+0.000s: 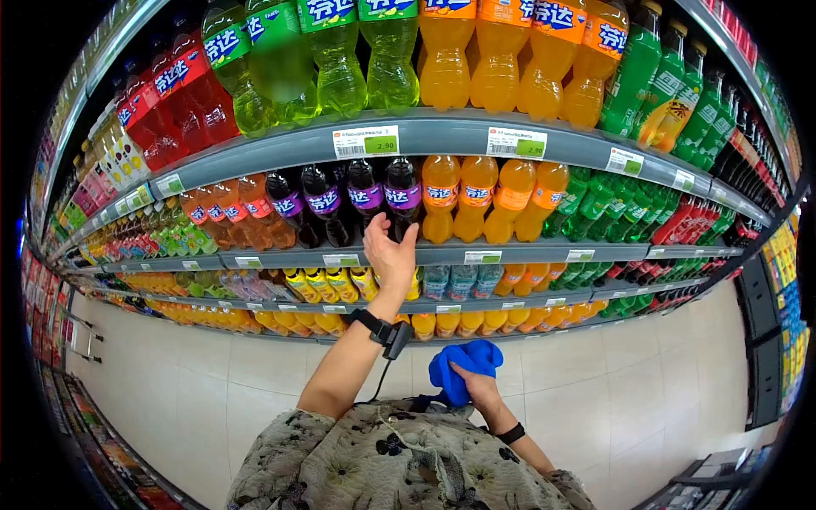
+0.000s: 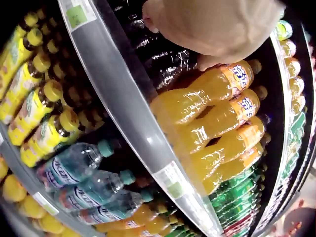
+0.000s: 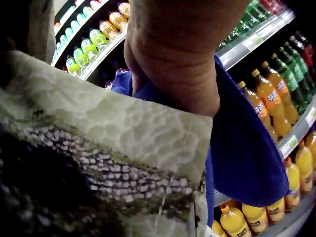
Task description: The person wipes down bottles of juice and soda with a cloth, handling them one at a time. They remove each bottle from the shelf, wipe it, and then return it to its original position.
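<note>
In the head view the left hand point(image 1: 391, 255) reaches to the middle shelf, fingers apart and slightly bent, in front of dark bottles with purple labels point(image 1: 365, 197). Whether a fingertip touches one cannot be told. The left wrist view has this hand point(image 2: 217, 27) over the dark bottles point(image 2: 165, 64), beside orange bottles point(image 2: 229, 108); its fingertips are mostly hidden. Low before the body, the right hand point(image 1: 478, 384) grips a bunched blue cloth point(image 1: 455, 365). In the right wrist view the cloth point(image 3: 247, 148) hangs past the hand point(image 3: 177, 79), whose fingers are hidden.
Above is a shelf edge point(image 1: 442, 136) with price tags, carrying green, orange and red bottles. Lower shelves hold yellow bottles point(image 1: 323, 285) and blue-labelled clear bottles point(image 1: 461, 282). Pale floor tiles point(image 1: 595, 374) lie below. Patterned clothing point(image 3: 113, 148) covers much of the right wrist view.
</note>
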Demonstrator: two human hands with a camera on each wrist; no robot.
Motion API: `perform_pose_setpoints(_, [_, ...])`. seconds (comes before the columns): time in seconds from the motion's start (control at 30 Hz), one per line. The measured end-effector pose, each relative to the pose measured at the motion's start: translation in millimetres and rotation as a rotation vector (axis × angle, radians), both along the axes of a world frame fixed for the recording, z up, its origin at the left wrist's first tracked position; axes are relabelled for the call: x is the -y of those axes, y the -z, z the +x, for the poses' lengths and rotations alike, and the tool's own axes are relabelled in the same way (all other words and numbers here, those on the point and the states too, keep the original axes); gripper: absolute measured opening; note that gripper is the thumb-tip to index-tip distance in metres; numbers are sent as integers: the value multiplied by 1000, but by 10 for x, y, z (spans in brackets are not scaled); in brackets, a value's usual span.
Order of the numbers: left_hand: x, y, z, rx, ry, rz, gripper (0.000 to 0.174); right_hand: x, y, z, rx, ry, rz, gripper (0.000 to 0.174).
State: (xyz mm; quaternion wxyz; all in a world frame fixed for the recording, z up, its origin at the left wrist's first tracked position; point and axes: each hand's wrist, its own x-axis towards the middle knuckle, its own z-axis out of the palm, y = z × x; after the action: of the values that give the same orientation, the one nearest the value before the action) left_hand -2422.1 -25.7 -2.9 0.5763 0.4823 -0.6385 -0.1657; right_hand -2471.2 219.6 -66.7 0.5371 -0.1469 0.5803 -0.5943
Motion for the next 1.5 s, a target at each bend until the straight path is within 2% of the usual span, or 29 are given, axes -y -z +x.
perform_pose_setpoints(0.23, [46,-10,-295,-98,-132,185,58,-23,187,-39,64,-7,-7,40])
perform_pose_setpoints(0.33, [59,0,-320,-60,-164,149,55,-49,163,-48,21,8,-45,39])
perform_pose_setpoints(0.43, [59,-7,-293,-102,-124,144,52,-65,33,-43,63,15,-1,39])
perform_pose_setpoints(0.57, [32,51,-287,-106,-116,49,53,-81,114,-39,7,22,-34,35])
perform_pose_setpoints(0.63, [-31,49,-301,-194,-70,75,59,-80,120,-47,8,28,-23,36])
perform_pose_setpoints(0.7, [-76,15,-269,-165,-57,129,62,-83,110,-42,8,25,-15,37])
perform_pose_setpoints(0.8, [-78,7,-230,-151,-17,-67,65,-92,77,-48,14,21,-1,37])
perform_pose_setpoints(0.93, [-142,-66,13,-39,24,-144,60,-104,57,-109,19,60,-31,37])
perform_pose_setpoints(0.97, [-162,-47,78,-79,63,-129,59,-105,15,-131,19,58,-28,37])
perform_pose_setpoints(1.03, [-221,29,236,-120,100,-114,59,-87,-146,-185,-152,57,-76,37])
perform_pose_setpoints(1.1, [-339,174,438,-266,533,128,64,-53,-336,-215,-208,51,-166,37])
perform_pose_setpoints(1.13, [-481,75,560,-109,478,-7,68,-32,-503,-219,-378,6,-268,37])
perform_pose_setpoints(1.17, [-588,6,708,-112,696,136,70,-10,-592,-216,-547,-42,-372,38])
perform_pose_setpoints(1.23, [-771,60,936,41,602,59,71,61,-650,-171,-606,-52,-411,43])
perform_pose_setpoints(1.3, [-946,51,1104,98,697,105,72,178,-993,-66,-815,-60,-626,52])
perform_pose_setpoints(1.33, [-1040,-9,1183,147,705,87,72,207,-1237,43,-822,-39,-713,54])
perform_pose_setpoints(1.37, [-1109,15,1292,213,740,226,72,253,-1433,121,-820,-45,-713,54])
perform_pose_setpoints(1.43, [-1165,222,1380,226,865,203,72,342,-1660,248,-940,-10,-918,55])
perform_pose_setpoints(1.47, [-1200,10,1404,270,986,138,71,325,-1551,317,-785,-16,-844,54])
perform_pose_setpoints(1.5, [-1255,-197,1461,353,1049,145,72,335,-1552,340,-777,-28,-844,54])
